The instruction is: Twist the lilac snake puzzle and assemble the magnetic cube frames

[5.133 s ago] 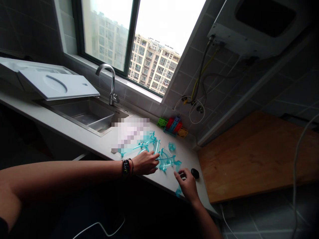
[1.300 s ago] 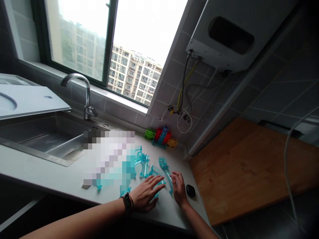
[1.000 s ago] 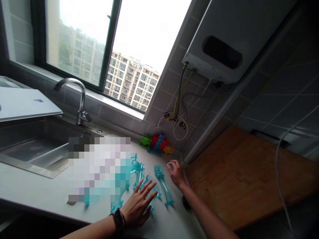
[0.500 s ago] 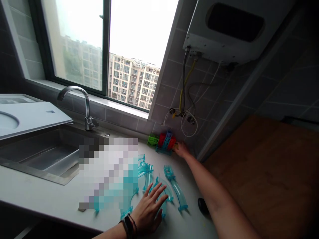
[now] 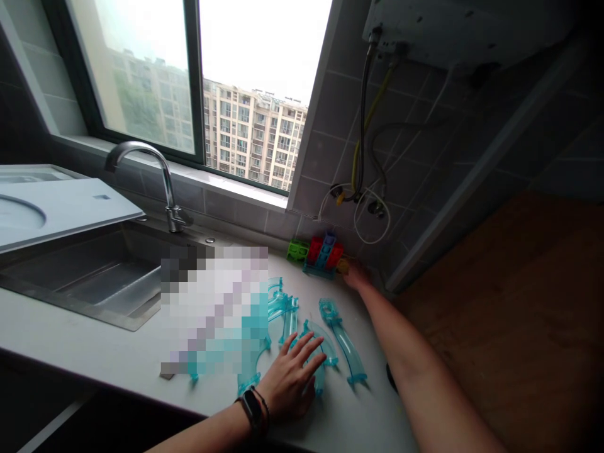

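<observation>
My left hand (image 5: 292, 377) lies flat with its fingers spread on a clear teal curved track piece (image 5: 325, 343) near the front of the white counter (image 5: 94, 352). A second curved track piece (image 5: 346, 343) lies just to its right, and more teal pieces (image 5: 282, 305) lie behind it. My right hand (image 5: 357, 275) is stretched to the back corner. Its fingertips touch a small yellow block (image 5: 343, 265) beside a cluster of red, blue and green blocks (image 5: 321, 251). Whether the fingers close on the yellow block is hard to make out.
A steel sink (image 5: 94, 277) with a curved faucet (image 5: 165, 182) fills the left side, and a white board (image 5: 56, 204) lies over its far end. A wooden surface (image 5: 509, 302) adjoins the counter on the right. A small black object (image 5: 391, 379) peeks from under my right forearm. Hoses (image 5: 365, 157) hang on the wall.
My right hand left the track pieces and reached back to the coloured blocks in the corner, ending at the yellow block. My left hand stayed spread on the teal track.
</observation>
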Motion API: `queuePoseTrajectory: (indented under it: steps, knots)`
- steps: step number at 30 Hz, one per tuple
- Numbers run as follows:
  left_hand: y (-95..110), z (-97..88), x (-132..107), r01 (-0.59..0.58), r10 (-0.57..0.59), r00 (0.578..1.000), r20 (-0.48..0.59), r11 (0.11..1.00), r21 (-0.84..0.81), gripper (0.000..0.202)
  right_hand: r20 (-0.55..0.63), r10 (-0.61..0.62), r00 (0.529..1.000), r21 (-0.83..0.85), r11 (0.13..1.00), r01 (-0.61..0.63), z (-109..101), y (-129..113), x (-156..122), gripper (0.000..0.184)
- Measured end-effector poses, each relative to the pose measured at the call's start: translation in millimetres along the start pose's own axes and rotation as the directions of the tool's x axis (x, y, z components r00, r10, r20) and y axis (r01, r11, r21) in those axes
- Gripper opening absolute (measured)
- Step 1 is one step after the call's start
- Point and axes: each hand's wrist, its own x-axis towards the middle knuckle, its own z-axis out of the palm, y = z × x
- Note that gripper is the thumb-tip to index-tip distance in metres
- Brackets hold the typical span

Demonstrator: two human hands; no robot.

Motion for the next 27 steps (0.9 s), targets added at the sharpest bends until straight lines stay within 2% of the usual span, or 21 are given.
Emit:
queuePoseTrajectory:
  steps: [11, 27]
  knots:
    - [0, 3.3, 0, 0.022, -0.022, 1.000, -0.004, 1.000, -0.006, 0.054, 0.012, -0.018, 1.000, -0.105, 0.994, 0.020, -7, -1, -6, 0.037]
    - [1, 1.1, 2, 0.023, -0.022, 1.000, 0.017, 0.999, -0.026, 0.061, 0.116, -0.056, 0.992, -0.158, 0.985, 0.075, -17, -2, 7, 0.034]
